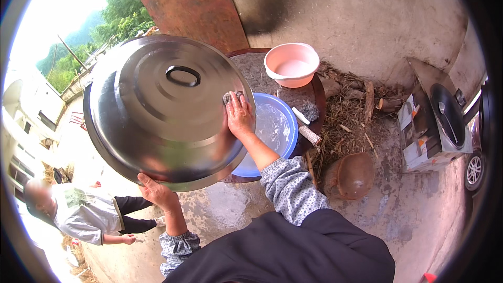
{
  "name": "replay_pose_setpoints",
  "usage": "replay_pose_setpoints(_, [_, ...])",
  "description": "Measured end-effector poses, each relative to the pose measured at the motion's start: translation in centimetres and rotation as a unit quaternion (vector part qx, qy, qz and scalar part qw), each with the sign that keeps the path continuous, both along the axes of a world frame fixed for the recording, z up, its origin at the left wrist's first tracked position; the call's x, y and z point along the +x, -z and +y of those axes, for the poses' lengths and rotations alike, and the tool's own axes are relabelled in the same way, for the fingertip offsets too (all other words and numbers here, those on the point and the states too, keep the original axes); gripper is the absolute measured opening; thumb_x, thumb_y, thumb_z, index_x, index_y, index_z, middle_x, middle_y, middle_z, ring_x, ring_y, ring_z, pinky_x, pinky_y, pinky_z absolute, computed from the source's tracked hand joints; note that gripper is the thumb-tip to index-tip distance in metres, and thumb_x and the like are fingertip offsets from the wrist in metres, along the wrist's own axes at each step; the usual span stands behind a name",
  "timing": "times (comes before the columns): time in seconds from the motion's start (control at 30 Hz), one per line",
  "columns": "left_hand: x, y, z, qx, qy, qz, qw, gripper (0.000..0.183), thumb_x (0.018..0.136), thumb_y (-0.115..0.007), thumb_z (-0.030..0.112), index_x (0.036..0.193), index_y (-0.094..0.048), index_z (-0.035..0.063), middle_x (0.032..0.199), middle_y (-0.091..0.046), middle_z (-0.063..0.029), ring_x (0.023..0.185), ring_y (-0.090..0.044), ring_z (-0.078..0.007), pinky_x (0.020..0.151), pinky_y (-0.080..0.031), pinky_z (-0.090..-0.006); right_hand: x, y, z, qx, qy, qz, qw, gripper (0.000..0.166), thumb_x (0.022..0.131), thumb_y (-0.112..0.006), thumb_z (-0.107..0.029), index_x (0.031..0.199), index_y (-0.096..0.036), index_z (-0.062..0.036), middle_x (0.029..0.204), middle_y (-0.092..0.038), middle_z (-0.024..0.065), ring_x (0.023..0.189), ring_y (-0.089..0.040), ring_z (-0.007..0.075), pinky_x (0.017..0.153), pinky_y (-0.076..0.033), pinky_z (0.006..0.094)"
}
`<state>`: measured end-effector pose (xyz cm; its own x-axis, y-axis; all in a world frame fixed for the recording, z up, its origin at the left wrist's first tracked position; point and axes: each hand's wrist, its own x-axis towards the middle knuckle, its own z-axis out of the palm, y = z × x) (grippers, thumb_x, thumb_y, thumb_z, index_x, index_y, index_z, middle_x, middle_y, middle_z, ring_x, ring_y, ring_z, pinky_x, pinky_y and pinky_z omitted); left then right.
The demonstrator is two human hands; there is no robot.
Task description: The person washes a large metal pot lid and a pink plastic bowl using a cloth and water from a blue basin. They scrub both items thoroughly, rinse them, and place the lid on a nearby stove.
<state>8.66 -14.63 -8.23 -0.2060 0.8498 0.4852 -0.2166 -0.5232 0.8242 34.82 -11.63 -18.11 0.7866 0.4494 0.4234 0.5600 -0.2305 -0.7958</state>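
A large domed metal lid (157,125) with a black loop handle (183,76) is held up, tilted, over the left part of a round table. My left hand (159,193) grips its lower rim, thumb on the outer face. Against the lid's right side my right hand (239,116) presses a grey scouring pad (232,97), most of it under the fingers. Partly behind the lid is a blue plastic basin (289,133) with water (271,122) inside.
On the round table (251,67) stand a pink basin (291,63), grey steel wool (309,111) and a white tool (300,115). Firewood and straw (346,106) lie right of it, near a wooden stool (353,175) and boxes (418,141) holding a wok (448,114). Another person (84,212) stands at left.
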Motion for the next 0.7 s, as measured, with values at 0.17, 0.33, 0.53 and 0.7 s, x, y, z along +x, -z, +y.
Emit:
replay_pose_setpoints(0.17, [0.8, -1.0, 0.2, 0.019, -0.046, 0.004, 0.999, 0.036, 0.096, -0.043, 0.035, 0.085, -0.054, 0.0024, 0.069, -0.055, -0.0016, 0.059, -0.047, -0.0097, 0.055, -0.039, -0.0231, 1.0, 6.0, -2.5, 0.049, 0.001, 0.148, 0.988, 0.04, 0.091, -0.041, -0.028, 0.128, -0.043, -0.0131, 0.125, -0.049, 0.0149, 0.116, -0.045, 0.0342, 0.094, -0.037, 0.0422])
replay_pose_setpoints(0.33, [-0.1, -1.8, 1.2, 0.041, -0.034, 0.047, 0.997, 0.036, 0.095, -0.045, 0.035, 0.096, -0.056, 0.0009, 0.088, -0.059, -0.004, 0.077, -0.053, -0.0114, 0.069, -0.043, -0.0249, 1.4, 5.0, -6.2, -0.182, -0.135, 0.187, 0.956, 0.038, 0.088, -0.044, -0.025, 0.125, -0.047, -0.017, 0.118, -0.055, 0.0163, 0.111, -0.05, 0.0346, 0.089, -0.041, 0.0503])
replay_pose_setpoints(0.53, [1.1, -3.4, 0.1, 0.075, -0.051, 0.081, 0.993, 0.031, 0.096, -0.044, 0.029, 0.079, -0.053, 0.004, 0.067, -0.053, 0.0011, 0.06, -0.044, -0.0071, 0.054, -0.036, -0.0219, 3.1, -1.6, -9.7, -0.154, -0.116, 0.032, 0.981, 0.035, 0.086, -0.051, -0.024, 0.114, -0.055, -0.0041, 0.098, -0.061, 0.0235, 0.095, -0.058, 0.0386, 0.08, -0.046, 0.0442])
replay_pose_setpoints(0.7, [3.6, -5.3, -4.0, 0.118, -0.039, 0.103, 0.987, 0.033, 0.096, -0.043, 0.027, 0.086, -0.057, -0.0015, 0.072, -0.055, -0.0027, 0.063, -0.045, -0.0092, 0.054, -0.036, -0.0236, 2.2, -13.7, -13.5, 0.16, -0.188, 0.086, 0.965, 0.045, 0.09, -0.053, -0.032, 0.117, -0.05, 0.0037, 0.097, -0.06, 0.0151, 0.089, -0.059, 0.0192, 0.076, -0.047, 0.0298])
